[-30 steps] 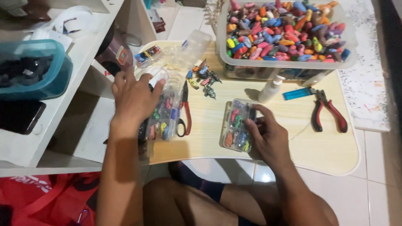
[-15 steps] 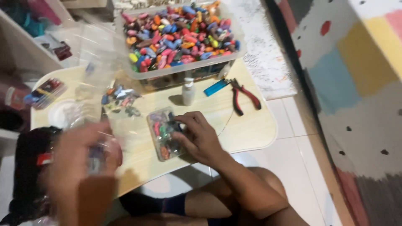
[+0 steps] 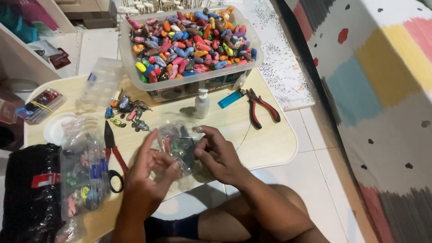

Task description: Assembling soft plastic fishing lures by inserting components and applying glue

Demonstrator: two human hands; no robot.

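Holding a small clear bag [image 3: 179, 146] of coloured pieces between them, both hands meet over the near edge of the table [image 3: 270, 144]. The left hand [image 3: 146, 177] curls its fingers against the bag's left side, thumb up along the plastic; the right hand [image 3: 220, 155] pinches the bag's right edge with bent fingers — both are closed on it, and the bag sits just above the tabletop, or on it; I cannot tell which.

Taking the bag as the landmark: just left of it lie scissors [image 3: 114, 155] with red-and-black handles, and left of those a long clear bag [image 3: 83, 173] of packed coloured pieces, lying beside a black bag [image 3: 29, 193] at the table's left end. Beyond the bag and to the left, a small heap of loose lures [image 3: 126, 112] lies on the wood. Straight beyond it stands a small white bottle [image 3: 202, 103], with a blue lighter [image 3: 230, 99] just to the bottle's right and red-handled pliers [image 3: 261, 108] further right. Behind all these, well beyond the bag, a big clear tub [image 3: 135, 67] is heaped with many-coloured pieces. Far left of the bag — a white lid [image 3: 56, 128] and a flat packet [image 3: 40, 104]. Below the bag, the person's bare knees show under the table's edge.
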